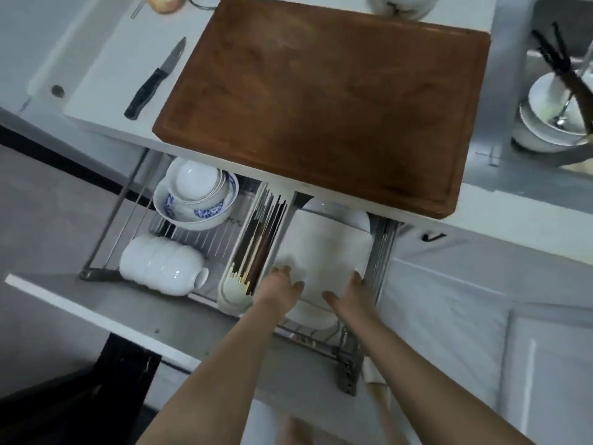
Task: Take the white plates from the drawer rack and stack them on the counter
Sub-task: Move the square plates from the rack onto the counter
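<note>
Knife (153, 81) on counter (96, 101), left of the wooden board (324, 101). Drawer rack (380, 248) pulled out under the counter edge: bowls (195, 192) and cups (162, 264) left, chopstick tray (256, 248) middle, white plates (324, 248) right. Left hand (281, 287) on the plates' left edge, right hand (349, 292) on the right edge, fingers curled against them. More dishes in sink (545, 123), far right.

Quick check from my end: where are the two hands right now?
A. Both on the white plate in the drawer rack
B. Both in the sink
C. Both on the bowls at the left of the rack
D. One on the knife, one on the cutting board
A: the left hand and right hand grip opposite edges of the white plate in the drawer rack.
</note>
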